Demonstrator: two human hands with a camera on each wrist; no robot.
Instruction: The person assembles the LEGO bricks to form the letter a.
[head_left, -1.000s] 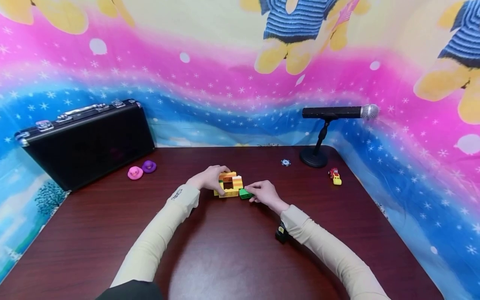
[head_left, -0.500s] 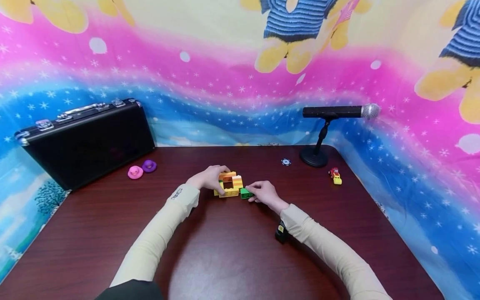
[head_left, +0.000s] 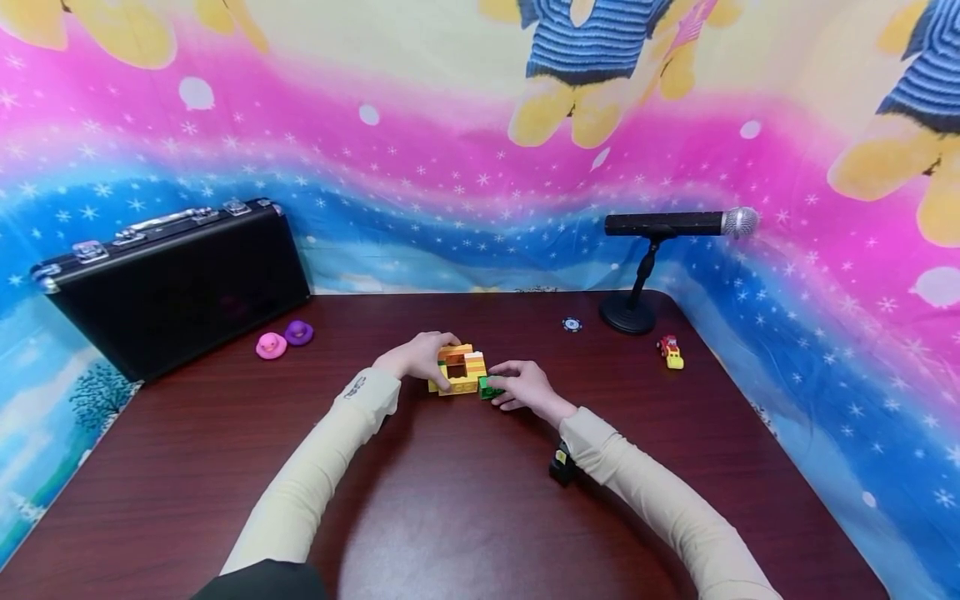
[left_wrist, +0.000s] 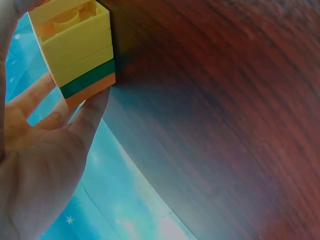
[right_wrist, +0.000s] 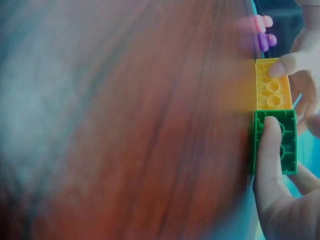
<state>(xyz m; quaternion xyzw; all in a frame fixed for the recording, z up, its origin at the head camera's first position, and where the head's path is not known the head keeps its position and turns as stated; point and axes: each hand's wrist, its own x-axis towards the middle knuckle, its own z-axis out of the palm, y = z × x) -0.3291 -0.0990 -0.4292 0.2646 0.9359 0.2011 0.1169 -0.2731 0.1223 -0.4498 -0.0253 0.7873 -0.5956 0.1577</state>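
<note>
In the head view my left hand [head_left: 418,355] grips a square frame of toy building bricks [head_left: 468,385], mostly yellow and orange, with a hollow middle. Its thumb lies on the near side. A green layer and an orange one show in the stack [left_wrist: 80,60] in the left wrist view. My right hand [head_left: 531,388] holds a green brick [head_left: 485,387] against the frame's right end. In the right wrist view, the thumb [right_wrist: 270,150] presses on the hollow underside of the green brick [right_wrist: 289,162], which stands on its side beside the yellow bricks [right_wrist: 272,95]. Other fingers are behind it.
A black case [head_left: 172,292] leans at the back left, with a pink duck [head_left: 271,346] and a purple duck [head_left: 298,332] before it. Farther right are a poker chip [head_left: 572,324], a microphone on a stand [head_left: 663,225] and a toy car [head_left: 671,352]. A black object [head_left: 561,465] lies by the right sleeve.
My right fingers have spread a little and shifted on the green brick, which now stands straighter against the frame's end. My left hand and the frame have stayed put.
</note>
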